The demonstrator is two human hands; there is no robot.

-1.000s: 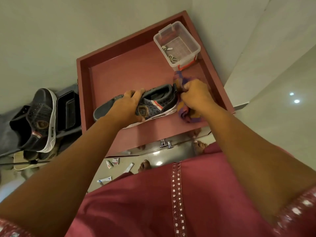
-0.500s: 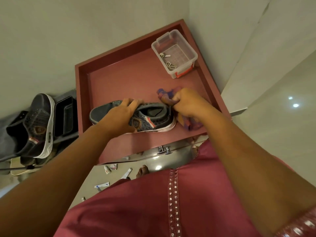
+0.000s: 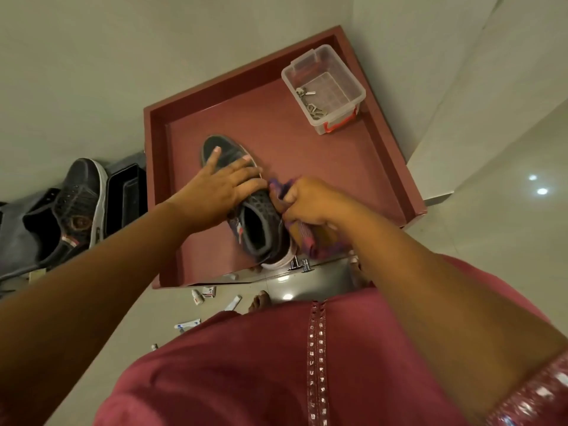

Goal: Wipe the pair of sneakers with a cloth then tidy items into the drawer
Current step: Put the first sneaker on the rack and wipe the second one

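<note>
A dark grey sneaker (image 3: pixel 258 229) with a white sole stands in the open maroon drawer (image 3: pixel 396 167), toe pointing away from me, heel at the drawer's front edge. My left hand (image 3: pixel 221 186) lies flat over its front half, fingers spread and straight. My right hand (image 3: pixel 307 204) grips a bunched purple and orange cloth (image 3: pixel 307 241) against the sneaker's right side. The second sneaker (image 3: pixel 80 207) lies on its side on a dark rack to the left of the drawer.
A clear plastic box (image 3: pixel 350 84) with a red latch, holding keys, sits in the drawer's far right corner. Small tubes and a little carton (image 3: pixel 209 292) lie scattered on the tiled floor below the drawer, near my bare foot (image 3: pixel 259 301). Walls close in behind and right.
The sneaker has turned from lying crosswise to pointing lengthwise, toe away from me. My left hand shifted from gripping its middle to lying flat on the toe half. The cloth followed to the sneaker's right side.
</note>
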